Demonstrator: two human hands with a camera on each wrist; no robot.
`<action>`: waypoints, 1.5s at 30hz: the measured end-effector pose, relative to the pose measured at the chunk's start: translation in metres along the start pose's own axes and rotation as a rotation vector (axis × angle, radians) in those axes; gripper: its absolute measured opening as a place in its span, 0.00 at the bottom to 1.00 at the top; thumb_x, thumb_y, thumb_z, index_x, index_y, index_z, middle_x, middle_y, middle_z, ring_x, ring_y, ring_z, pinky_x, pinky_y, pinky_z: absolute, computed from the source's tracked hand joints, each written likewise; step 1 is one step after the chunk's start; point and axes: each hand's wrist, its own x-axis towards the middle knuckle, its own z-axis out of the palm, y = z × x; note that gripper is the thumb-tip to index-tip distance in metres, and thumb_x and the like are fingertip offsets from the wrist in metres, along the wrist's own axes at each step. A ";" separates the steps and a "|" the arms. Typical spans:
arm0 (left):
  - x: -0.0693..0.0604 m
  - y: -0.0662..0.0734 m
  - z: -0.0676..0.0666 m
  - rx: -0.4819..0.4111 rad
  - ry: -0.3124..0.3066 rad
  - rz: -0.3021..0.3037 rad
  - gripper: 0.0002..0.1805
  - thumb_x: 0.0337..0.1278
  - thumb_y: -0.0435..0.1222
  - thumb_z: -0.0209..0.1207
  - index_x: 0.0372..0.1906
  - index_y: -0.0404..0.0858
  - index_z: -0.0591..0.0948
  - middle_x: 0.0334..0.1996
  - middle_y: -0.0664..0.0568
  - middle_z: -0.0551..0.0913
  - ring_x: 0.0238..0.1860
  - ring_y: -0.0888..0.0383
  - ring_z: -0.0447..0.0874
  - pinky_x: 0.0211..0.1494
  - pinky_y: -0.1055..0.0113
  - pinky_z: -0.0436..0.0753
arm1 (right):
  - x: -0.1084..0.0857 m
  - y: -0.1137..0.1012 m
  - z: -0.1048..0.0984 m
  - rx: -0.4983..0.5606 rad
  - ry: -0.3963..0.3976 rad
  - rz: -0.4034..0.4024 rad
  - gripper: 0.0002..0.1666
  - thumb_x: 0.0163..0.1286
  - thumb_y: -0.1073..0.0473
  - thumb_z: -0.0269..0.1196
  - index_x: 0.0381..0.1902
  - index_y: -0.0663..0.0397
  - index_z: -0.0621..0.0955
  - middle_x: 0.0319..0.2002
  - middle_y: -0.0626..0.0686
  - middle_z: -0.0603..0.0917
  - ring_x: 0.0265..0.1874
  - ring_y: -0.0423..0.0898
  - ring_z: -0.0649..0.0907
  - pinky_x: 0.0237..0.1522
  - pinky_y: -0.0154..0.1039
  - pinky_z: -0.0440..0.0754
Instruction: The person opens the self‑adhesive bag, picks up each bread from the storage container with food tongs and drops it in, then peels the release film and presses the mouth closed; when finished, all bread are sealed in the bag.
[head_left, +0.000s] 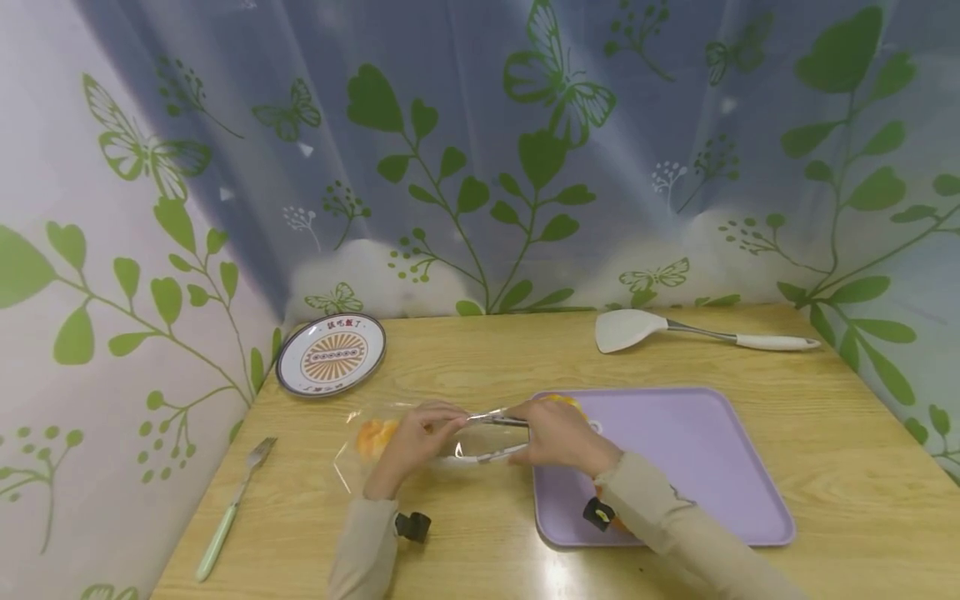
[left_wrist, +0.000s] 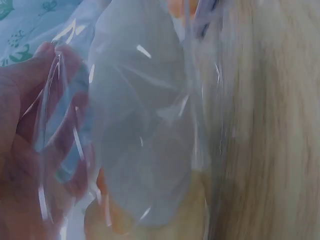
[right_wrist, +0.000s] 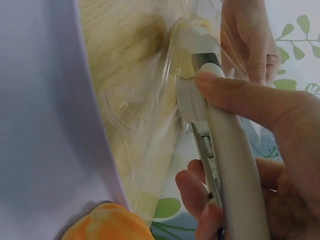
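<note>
My left hand [head_left: 420,442] pinches the edge of a clear plastic bag [left_wrist: 50,125] near its mouth. A golden bread roll [head_left: 372,437] lies inside the bag, on the table to the left of that hand. The white-handled tongs [right_wrist: 230,150] are gripped in my right hand [head_left: 558,433], thumb on one arm and fingers around the other. Their pale, broad tip [left_wrist: 142,125] reaches into the bag, close to the bread in the left wrist view. Whether the tip touches the bread I cannot tell.
A purple tray [head_left: 675,467] lies under my right forearm; an orange-yellow bread [right_wrist: 110,225] sits on it, mostly hidden in the head view. Behind are a patterned plate [head_left: 330,354] and a white spatula [head_left: 633,329]. A green-handled fork [head_left: 232,512] lies at the left.
</note>
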 end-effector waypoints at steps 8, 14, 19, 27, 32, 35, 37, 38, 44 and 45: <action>-0.002 -0.006 -0.005 0.017 0.010 -0.001 0.07 0.59 0.33 0.63 0.40 0.36 0.88 0.42 0.45 0.89 0.47 0.47 0.85 0.55 0.60 0.84 | -0.005 0.005 -0.009 -0.016 -0.006 0.055 0.38 0.46 0.46 0.78 0.55 0.55 0.82 0.48 0.55 0.87 0.45 0.53 0.86 0.45 0.51 0.85; -0.002 -0.014 -0.005 0.007 0.053 -0.007 0.06 0.56 0.30 0.64 0.38 0.32 0.87 0.42 0.43 0.88 0.46 0.45 0.84 0.50 0.64 0.85 | -0.017 0.023 -0.027 -0.001 -0.040 0.122 0.39 0.49 0.45 0.76 0.59 0.53 0.80 0.54 0.57 0.85 0.37 0.48 0.83 0.37 0.45 0.82; -0.003 -0.013 -0.007 -0.025 0.068 -0.007 0.07 0.57 0.30 0.63 0.37 0.30 0.87 0.41 0.40 0.88 0.46 0.43 0.84 0.52 0.61 0.86 | -0.032 0.035 -0.041 0.081 -0.072 0.171 0.41 0.52 0.45 0.74 0.64 0.47 0.77 0.55 0.57 0.84 0.17 0.40 0.66 0.21 0.35 0.67; -0.006 -0.016 -0.017 -0.009 0.036 -0.073 0.07 0.61 0.33 0.61 0.39 0.35 0.88 0.41 0.44 0.89 0.45 0.52 0.87 0.55 0.61 0.83 | -0.064 0.046 -0.061 0.054 -0.083 0.222 0.31 0.51 0.47 0.75 0.53 0.54 0.84 0.50 0.55 0.87 0.29 0.43 0.79 0.35 0.42 0.79; -0.007 -0.015 -0.020 -0.031 0.036 -0.095 0.08 0.61 0.33 0.62 0.39 0.34 0.88 0.42 0.43 0.89 0.46 0.52 0.86 0.55 0.64 0.83 | -0.085 0.053 -0.066 0.046 -0.024 0.214 0.32 0.51 0.44 0.74 0.52 0.53 0.85 0.44 0.53 0.89 0.39 0.51 0.85 0.42 0.50 0.84; -0.007 -0.014 -0.018 -0.047 0.073 -0.063 0.07 0.59 0.32 0.63 0.39 0.33 0.88 0.43 0.42 0.88 0.46 0.54 0.86 0.54 0.65 0.84 | -0.096 0.060 -0.068 0.026 0.053 0.237 0.35 0.50 0.42 0.75 0.54 0.53 0.84 0.27 0.48 0.84 0.25 0.43 0.80 0.29 0.40 0.80; -0.007 -0.014 -0.017 -0.060 0.113 -0.031 0.06 0.57 0.30 0.64 0.38 0.33 0.88 0.42 0.42 0.88 0.45 0.58 0.86 0.54 0.67 0.84 | -0.102 0.067 -0.070 0.002 0.110 0.233 0.36 0.49 0.43 0.76 0.54 0.54 0.83 0.20 0.44 0.78 0.18 0.37 0.71 0.22 0.33 0.71; -0.008 -0.014 -0.016 -0.060 0.135 -0.010 0.05 0.56 0.29 0.65 0.37 0.33 0.88 0.41 0.42 0.88 0.45 0.60 0.86 0.54 0.69 0.83 | -0.105 0.071 -0.070 -0.010 0.134 0.225 0.36 0.48 0.44 0.76 0.54 0.56 0.83 0.18 0.43 0.75 0.16 0.36 0.67 0.19 0.31 0.67; -0.007 -0.013 -0.013 -0.034 0.234 0.082 0.08 0.46 0.23 0.68 0.35 0.34 0.87 0.38 0.43 0.88 0.44 0.62 0.84 0.56 0.74 0.80 | -0.115 0.084 -0.070 -0.055 0.195 0.241 0.39 0.46 0.46 0.77 0.53 0.62 0.82 0.28 0.50 0.85 0.18 0.36 0.69 0.21 0.30 0.67; -0.007 -0.013 -0.013 -0.034 0.238 0.082 0.09 0.46 0.22 0.68 0.35 0.34 0.87 0.38 0.43 0.88 0.45 0.61 0.84 0.56 0.74 0.80 | -0.116 0.085 -0.069 -0.055 0.192 0.257 0.39 0.46 0.46 0.77 0.53 0.62 0.82 0.31 0.52 0.86 0.19 0.37 0.70 0.22 0.31 0.67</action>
